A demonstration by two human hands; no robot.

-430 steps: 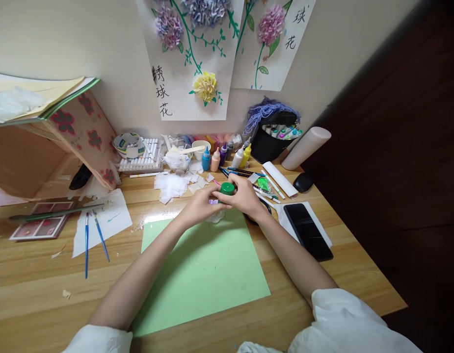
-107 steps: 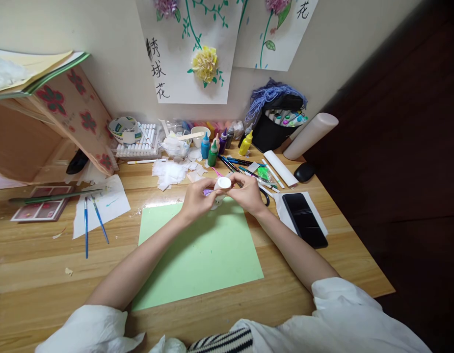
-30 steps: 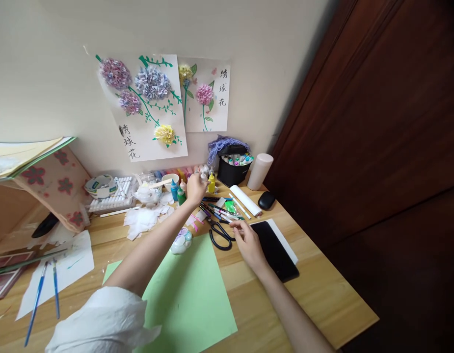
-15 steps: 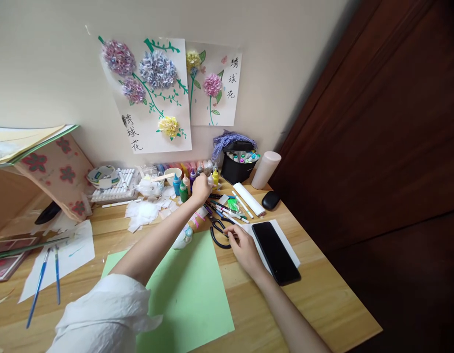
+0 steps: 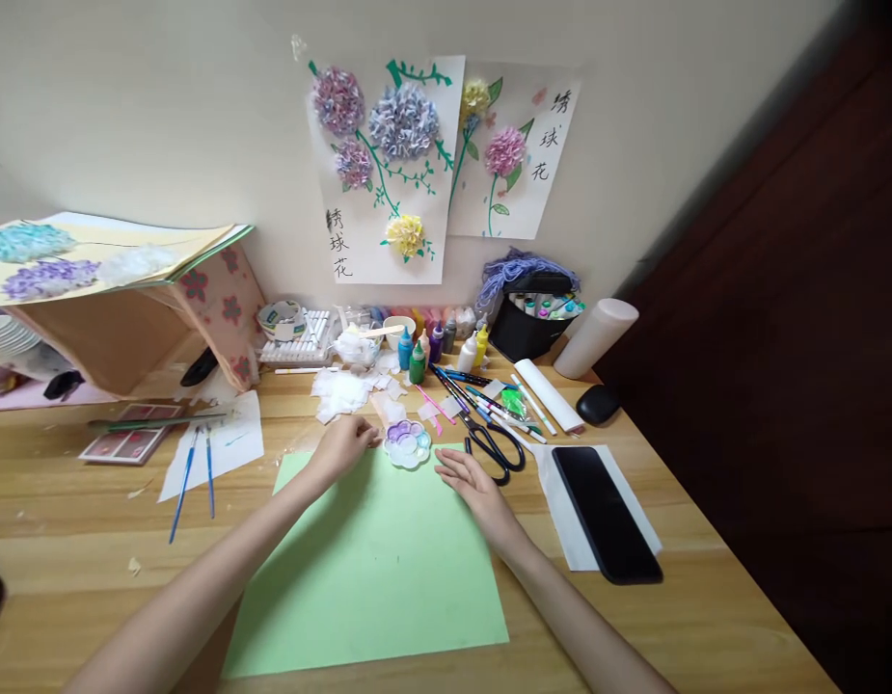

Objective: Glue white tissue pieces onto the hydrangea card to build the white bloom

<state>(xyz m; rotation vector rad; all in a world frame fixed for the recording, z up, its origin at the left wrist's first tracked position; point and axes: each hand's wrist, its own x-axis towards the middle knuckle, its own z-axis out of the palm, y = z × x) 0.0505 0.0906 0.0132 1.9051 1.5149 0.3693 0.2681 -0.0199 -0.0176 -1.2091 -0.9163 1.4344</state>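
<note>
My left hand is closed, its fingers curled beside the left edge of a white flower-shaped paint palette. Whatever its fingertips might pinch is hidden. Purple and pale blue paint shows in the palette's wells. To the right of the palette, my right hand has its fingers stretched out, holding nothing, over the upper right corner of a green paper sheet. Black-handled scissors lie just beyond that hand. Behind the palette stand several paint bottles, among them a white one and a green one.
Pens and torn white paper pieces lie behind my hands. A phone rests at the right, near a mouse and a pale cylinder. Two paintbrushes lie at the left beside a pink-and-flowered box.
My left hand has come back from the paint bottles to the palette's left side. The right hand has left the scissors and opened out beside the palette. The view has swung left.
</note>
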